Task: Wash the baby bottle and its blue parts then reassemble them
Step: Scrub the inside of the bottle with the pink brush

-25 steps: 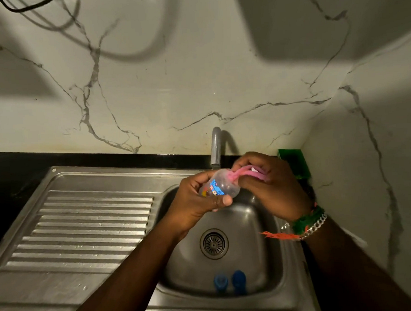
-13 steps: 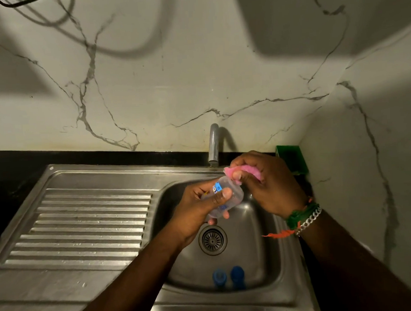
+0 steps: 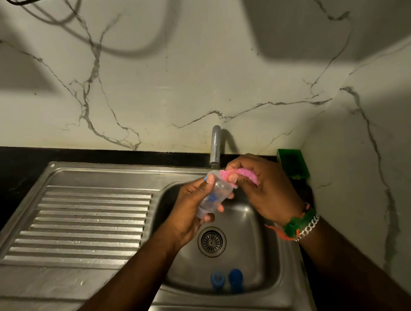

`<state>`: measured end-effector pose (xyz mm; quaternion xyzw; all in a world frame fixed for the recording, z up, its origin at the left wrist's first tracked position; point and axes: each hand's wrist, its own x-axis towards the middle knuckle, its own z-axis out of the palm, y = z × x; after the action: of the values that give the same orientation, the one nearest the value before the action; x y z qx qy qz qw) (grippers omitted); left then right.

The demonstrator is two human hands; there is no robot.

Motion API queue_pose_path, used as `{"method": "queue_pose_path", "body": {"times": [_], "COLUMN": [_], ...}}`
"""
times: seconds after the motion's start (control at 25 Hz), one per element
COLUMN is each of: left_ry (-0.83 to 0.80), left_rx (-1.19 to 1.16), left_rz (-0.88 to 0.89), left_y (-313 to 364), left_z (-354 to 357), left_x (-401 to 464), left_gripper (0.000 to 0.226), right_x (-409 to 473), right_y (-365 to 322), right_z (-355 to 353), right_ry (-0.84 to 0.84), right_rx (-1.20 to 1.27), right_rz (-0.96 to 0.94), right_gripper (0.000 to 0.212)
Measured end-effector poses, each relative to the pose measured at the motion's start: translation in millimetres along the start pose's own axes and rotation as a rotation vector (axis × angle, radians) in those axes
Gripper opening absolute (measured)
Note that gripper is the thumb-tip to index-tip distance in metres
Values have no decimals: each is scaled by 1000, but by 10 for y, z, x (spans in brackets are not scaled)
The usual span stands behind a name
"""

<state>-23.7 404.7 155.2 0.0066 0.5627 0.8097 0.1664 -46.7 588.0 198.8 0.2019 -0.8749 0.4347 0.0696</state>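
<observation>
A: Hands? Quick.

B: Left hand at frame centre, fingers wrapped round the clear bottle, held tilted over the basin with its mouth up and to the right. Right hand just beside it, gripping a pink scrubber pressed at the bottle's rim.

A: Step?

B: Scrubbing the bottle, I'd say. To do it well: keep the left grip firm, since wet plastic likely slips; work the scrubber round the rim and down inside; turn the bottle, not the wrist.

A: Blue parts?

B: Two blue pieces in the sink, lower centre, below the drain. Probably unwashed.

A: Rest?

B: Tap above the hands, no water visible. Green box at right.
</observation>
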Motion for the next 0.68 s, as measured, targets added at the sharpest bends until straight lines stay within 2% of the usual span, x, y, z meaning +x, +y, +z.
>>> {"method": "queue_pose_path", "body": {"times": [0.16, 0.28, 0.4, 0.52, 0.68], "left_ry": [-26, 15, 7, -1, 27], "left_rx": [81, 47, 30, 72, 16], "left_rz": [4, 22, -27, 6, -12], "left_y": [-16, -10, -86, -83, -41], "left_z": [-7, -81, -30, -46, -61], "left_x": [8, 50, 11, 19, 7], "left_gripper": [39, 45, 44, 41, 43], "right_x": [82, -8, 17, 21, -49], "right_y": [22, 89, 51, 87, 64], "right_z": [33, 61, 47, 65, 44], "right_ry": [15, 16, -31, -21, -35], "right_rx": [72, 38, 67, 50, 49], "right_rz": [42, 6, -12, 45, -33], "right_gripper": [9, 11, 17, 17, 19]}}
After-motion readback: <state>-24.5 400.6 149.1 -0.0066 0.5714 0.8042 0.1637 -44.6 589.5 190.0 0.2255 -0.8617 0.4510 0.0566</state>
